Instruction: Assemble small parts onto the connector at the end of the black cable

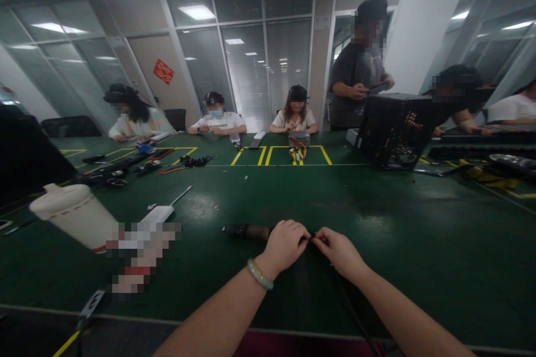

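A dark cylindrical tool (251, 231) lies on the green table, its metal tip pointing left. My left hand (287, 248), with a pale bangle at the wrist, is closed around the tool's right end. Just right of it, my right hand (337, 251) pinches something small and dark at the end of the tool; the fingertips of both hands nearly meet there. A black cable (349, 307) runs from beneath my right hand toward the table's front edge. What exactly the fingertips grip is too small to make out.
A white lidded cup (77, 215) stands at the left, beside a white adapter (157, 216). Black cables (125, 170) lie farther back. A black computer case (396, 131) stands at the back right. Several people are around the table's far side.
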Motion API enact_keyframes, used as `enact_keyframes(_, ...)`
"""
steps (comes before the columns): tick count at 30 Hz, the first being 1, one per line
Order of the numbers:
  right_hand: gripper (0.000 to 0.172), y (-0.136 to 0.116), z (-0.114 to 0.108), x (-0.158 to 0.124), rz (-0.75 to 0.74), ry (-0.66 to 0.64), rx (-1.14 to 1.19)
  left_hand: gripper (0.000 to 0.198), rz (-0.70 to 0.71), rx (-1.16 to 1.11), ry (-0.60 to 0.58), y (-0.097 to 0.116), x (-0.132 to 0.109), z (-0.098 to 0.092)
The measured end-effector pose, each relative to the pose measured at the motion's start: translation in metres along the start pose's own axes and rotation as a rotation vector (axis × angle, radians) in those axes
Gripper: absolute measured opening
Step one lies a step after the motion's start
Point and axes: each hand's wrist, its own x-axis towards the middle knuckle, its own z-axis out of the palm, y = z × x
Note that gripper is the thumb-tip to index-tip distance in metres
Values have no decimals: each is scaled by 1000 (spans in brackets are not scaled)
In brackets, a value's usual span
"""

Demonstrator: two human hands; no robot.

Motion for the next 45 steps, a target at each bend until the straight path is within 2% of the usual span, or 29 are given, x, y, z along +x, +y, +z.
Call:
enact_keyframes(4, 16, -1, 2, 19, 32, 26, -53, 6, 7, 22, 0, -16, 16, 2)
enact_keyframes(10, 17, 0, 1, 62, 43, 56, -99, 6, -42, 56, 32, -39, 45, 7)
enact_keyframes(18, 15, 9, -6, 99, -33, 33, -72, 7, -71, 62, 61, -62, 64, 18)
enact_keyframes(25, 15, 20, -6, 106, -50, -17, -2, 11, -95, -13, 42, -74, 69, 24)
enact_keyframes(34, 15, 22, -9, 108, -22, -56, 88, 9, -148, -2, -4, -72, 70, 24)
enact_keyframes(45, 17, 24, -9, 108, -34, -86, 148, 6, -123, 12, -14, -71, 68, 22)
